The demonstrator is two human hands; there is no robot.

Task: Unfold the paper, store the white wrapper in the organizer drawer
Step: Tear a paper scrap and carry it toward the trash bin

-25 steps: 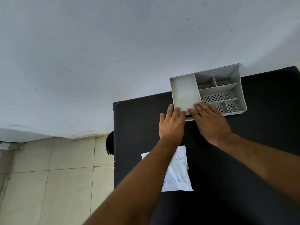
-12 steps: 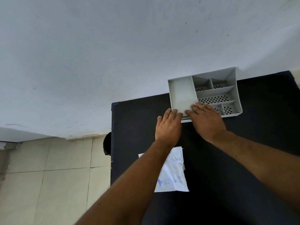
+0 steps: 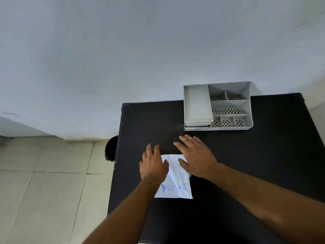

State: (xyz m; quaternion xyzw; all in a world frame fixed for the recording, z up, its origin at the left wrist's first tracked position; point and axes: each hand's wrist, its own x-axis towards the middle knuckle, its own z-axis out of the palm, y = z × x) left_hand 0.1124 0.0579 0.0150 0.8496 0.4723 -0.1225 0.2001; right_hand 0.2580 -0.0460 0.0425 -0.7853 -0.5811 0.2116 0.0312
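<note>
A white wrapper point(image 3: 175, 180) with blue print lies flat on the black table point(image 3: 246, 164), near its left edge. My left hand point(image 3: 153, 164) rests over the wrapper's left side, fingers spread. My right hand point(image 3: 195, 155) hovers over its upper right corner, fingers apart, holding nothing. A grey organizer point(image 3: 228, 106) with several compartments stands at the back of the table against the wall. Two small drawer fronts point(image 3: 197, 125) show at its lower left, both pushed in.
A white wall fills the top of the view. The table's left edge drops to a tiled floor point(image 3: 44, 182). A dark round bin point(image 3: 110, 148) stands on the floor beside the table's left side.
Both hands have drawn back from the organizer's front toward me and now sit over the wrapper. The view has shifted, so the organizer appears farther away.
</note>
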